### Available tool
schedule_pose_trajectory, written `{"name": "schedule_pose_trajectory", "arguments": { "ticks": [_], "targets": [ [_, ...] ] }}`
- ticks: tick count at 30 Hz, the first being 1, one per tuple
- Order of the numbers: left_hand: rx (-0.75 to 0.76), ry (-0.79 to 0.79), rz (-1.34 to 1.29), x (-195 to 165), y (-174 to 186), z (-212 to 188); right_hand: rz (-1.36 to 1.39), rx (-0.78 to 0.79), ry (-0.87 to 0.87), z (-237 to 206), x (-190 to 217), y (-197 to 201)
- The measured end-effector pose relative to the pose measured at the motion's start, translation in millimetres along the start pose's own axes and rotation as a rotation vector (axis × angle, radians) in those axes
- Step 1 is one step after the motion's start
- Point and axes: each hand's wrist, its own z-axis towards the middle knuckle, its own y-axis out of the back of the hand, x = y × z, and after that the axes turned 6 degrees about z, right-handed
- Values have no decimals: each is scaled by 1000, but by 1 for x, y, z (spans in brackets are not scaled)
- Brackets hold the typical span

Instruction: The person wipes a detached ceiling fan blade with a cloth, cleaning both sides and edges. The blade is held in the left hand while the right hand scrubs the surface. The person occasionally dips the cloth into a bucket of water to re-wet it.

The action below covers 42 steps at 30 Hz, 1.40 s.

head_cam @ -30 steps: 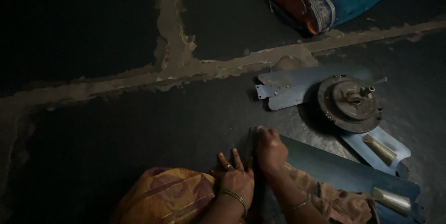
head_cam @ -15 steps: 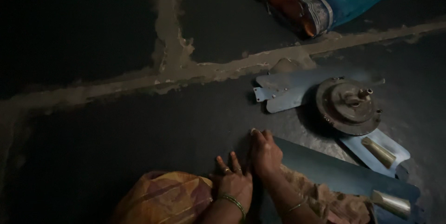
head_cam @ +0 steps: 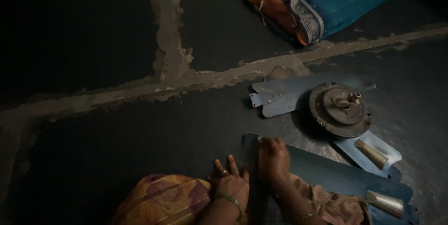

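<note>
A long dark blue fan blade (head_cam: 345, 178) lies on the floor at the lower right, with a metal bracket at its far end. My right hand (head_cam: 273, 159) presses flat on the near end of this blade. My left hand (head_cam: 231, 183) rests on the floor just left of that end, fingers spread, a ring and a green bangle on it. Beyond them sits a round fan motor (head_cam: 339, 109) with a short shaft on top, lying on other blue blades (head_cam: 280, 95).
The floor is dark stone slabs with pale cement joints (head_cam: 168, 57). A folded bundle of blue and orange cloth (head_cam: 317, 3) lies at the top right. Orange patterned cloth (head_cam: 163, 201) covers my knee at the bottom.
Both hands stay at the blade's near end. The view has shifted a little, and my right hand has slid slightly along the blade.
</note>
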Motion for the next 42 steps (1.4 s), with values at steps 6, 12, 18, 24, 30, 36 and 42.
{"name": "schedule_pose_trajectory", "arguments": {
  "ticks": [6,12,18,24,30,36,42],
  "targets": [
    [-60,-11,-12,0,-8,6,-247,-143,106,-3,11,-20],
    [-93,-45,122,0,-17,13,-184,40,273,-1,16,-11],
    [-57,5,70,-1,-12,10,-120,276,321,5,-17,-18],
    [-96,-5,124,-1,-18,16,77,399,498,18,-59,-17],
    [-98,8,25,-3,-18,12,-127,-38,279,10,-28,-17],
    [-104,9,57,-3,-11,2,-142,42,279,10,-3,-6],
    [-79,15,75,-3,-18,14,-107,230,338,-1,-9,-5]
  ]
}}
